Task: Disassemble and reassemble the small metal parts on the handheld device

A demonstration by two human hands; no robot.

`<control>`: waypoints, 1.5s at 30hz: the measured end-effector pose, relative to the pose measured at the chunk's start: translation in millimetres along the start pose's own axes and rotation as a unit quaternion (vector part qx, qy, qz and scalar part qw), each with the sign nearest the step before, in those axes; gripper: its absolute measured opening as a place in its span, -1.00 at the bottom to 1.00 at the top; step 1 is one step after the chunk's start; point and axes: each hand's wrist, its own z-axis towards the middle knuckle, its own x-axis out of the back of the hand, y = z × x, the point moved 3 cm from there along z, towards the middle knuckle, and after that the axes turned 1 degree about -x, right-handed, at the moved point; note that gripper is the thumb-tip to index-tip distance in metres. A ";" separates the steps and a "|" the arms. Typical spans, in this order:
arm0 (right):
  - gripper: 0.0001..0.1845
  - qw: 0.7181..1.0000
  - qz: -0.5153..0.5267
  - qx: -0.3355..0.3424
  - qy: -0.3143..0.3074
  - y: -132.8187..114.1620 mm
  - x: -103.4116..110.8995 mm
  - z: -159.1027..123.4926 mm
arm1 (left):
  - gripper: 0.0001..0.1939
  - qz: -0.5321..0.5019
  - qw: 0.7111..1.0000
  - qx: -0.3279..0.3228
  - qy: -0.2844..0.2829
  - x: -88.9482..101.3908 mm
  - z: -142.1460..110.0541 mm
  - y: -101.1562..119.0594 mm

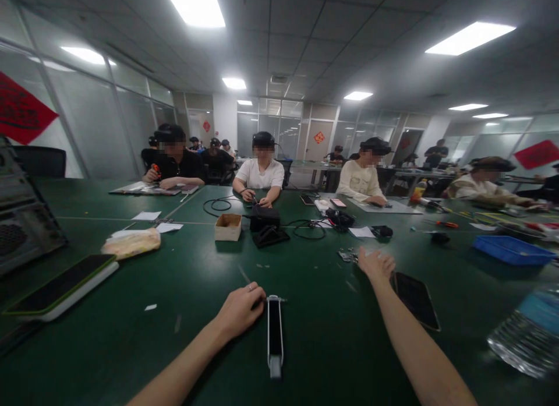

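My left hand (243, 308) rests on the green table with its fingers curled closed, at the top end of a narrow black strip-shaped object with a white frame (275, 333). What those fingers grip, if anything, is hidden. A thin bit sticks out sideways at that top end, and a pale grey tab shows at the near end. Farther off to the right, my right hand (379, 264) is open, its fingers partly stretched out and slightly blurred. Beside it lies a cluster of small metal parts (348, 255). A dark phone (416, 300) lies just right of my right forearm.
A water bottle (529, 330) and a blue tray (513, 250) stand at right. Ahead are a small cardboard box (227, 228), a black case (265, 218) and cables. A green-edged device (63, 283) and a plastic bag (131, 243) lie at left. Several people sit across the table.
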 end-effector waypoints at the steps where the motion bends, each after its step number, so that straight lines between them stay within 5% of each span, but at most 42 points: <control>1: -0.13 0.999 -0.004 -0.039 0.014 2.0 0.9 -0.1 | -0.84 0.001 1.000 0.000 0.000 0.3 -0.3 -0.1; 5: -0.15 0.990 -0.012 -0.139 0.036 5.4 3.9 1.9 | -0.84 0.002 1.000 0.000 -0.001 0.0 -0.8 -1.5; 17: -0.26 0.995 0.022 0.032 -0.093 -7.2 -8.3 24.9 | -0.81 0.006 0.999 0.016 -0.030 -2.6 0.0 -0.8; 30: -0.44 0.967 -0.016 0.184 -0.175 -47.1 -16.6 1.8 | -0.83 -0.003 0.999 0.011 -0.035 -4.9 0.9 -1.9; 36: -0.50 0.967 0.005 0.195 -0.164 -74.5 -0.4 -42.9 | -0.84 -0.006 0.999 0.013 -0.045 -1.6 0.7 -0.7; 45: -0.47 0.923 0.096 0.315 -0.200 -126.1 32.8 -175.1 | -0.82 0.005 0.999 0.003 -0.037 -1.0 2.0 -1.3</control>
